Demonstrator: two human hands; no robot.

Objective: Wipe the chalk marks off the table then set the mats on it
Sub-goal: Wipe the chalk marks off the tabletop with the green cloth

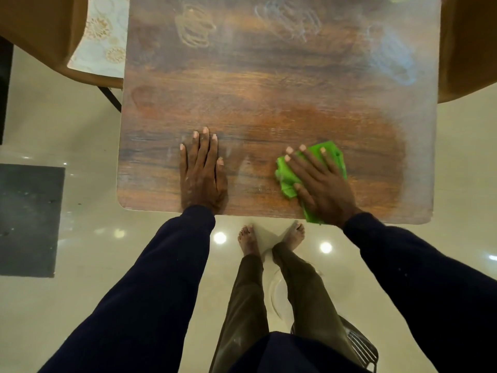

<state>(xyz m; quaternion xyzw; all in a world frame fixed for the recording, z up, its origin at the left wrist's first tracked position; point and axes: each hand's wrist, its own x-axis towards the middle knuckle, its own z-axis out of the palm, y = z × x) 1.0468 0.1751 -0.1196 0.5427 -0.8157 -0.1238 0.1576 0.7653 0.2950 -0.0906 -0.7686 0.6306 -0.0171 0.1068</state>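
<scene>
Right grip: the right grip lies flat with fingers spread. It presses a green cloth onto the worktop at the near edge, toward the near right corner, and pinches nothing.
Left grip: the left grip lies flat, fingers straight, on bare wood at the near edge, left of the middle and well apart from the cloth.
Done: a darker, cleaner patch around the cloth, in the near right part, looks wiped.
Left to wipe: 3 marks sit near the far edge. They are a yellow scribble toward the far left corner, a white scribble near the middle and a blue scribble toward the right edge. A pale haze also runs along the right edge.
Mats: 1 patterned mat lies on a chair just off the left edge, by the far left corner. Whether more lie beneath it cannot be told.
Progress: wiping seems at an early stage, with the far half untouched, and no mat is on the worktop yet.
</scene>
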